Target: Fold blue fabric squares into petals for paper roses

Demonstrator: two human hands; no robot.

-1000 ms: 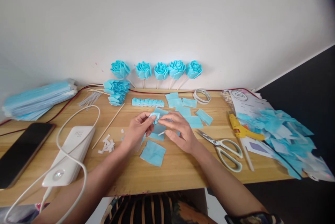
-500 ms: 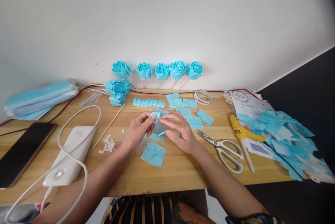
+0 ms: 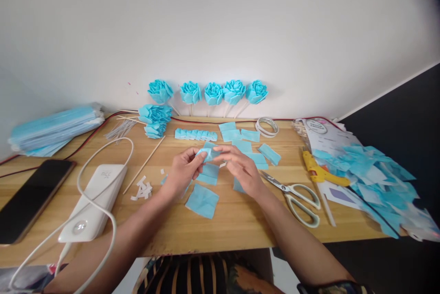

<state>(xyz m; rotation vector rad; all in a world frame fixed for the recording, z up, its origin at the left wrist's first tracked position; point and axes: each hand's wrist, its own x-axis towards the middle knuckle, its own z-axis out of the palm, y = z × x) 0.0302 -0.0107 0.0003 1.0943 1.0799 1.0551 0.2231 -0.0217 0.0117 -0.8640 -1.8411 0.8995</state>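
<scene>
Between the thumb and fingers of my left hand [image 3: 184,168] is a small folded piece of light blue fabric [image 3: 203,152]. Close on its right is my right hand [image 3: 240,168], fingers bent toward the piece. A narrow white paper strip [image 3: 222,164] pokes out from under those fingers; their grip on it is partly hidden. Below the hands, a blue fabric square [image 3: 202,201] lies flat on the wooden table [image 3: 213,239]. More blue rectangles [image 3: 257,160] lie behind and beside the right hand. A row of folded blue pieces [image 3: 195,135] sits farther back.
Blue fabric flowers on sticks [image 3: 213,94] lean on the wall. Right: scissors [image 3: 292,193], yellow glue gun [image 3: 321,172], tape roll [image 3: 267,126], heap of blue scraps [image 3: 378,179]. Left: power bank [image 3: 92,202] with cable, phone [image 3: 32,200], wooden stick [image 3: 144,164], white paper bits [image 3: 141,189].
My right fingers have drawn slightly away to the right from the folded blue piece. The white strip has shifted up and right with them. My left hand keeps its hold.
</scene>
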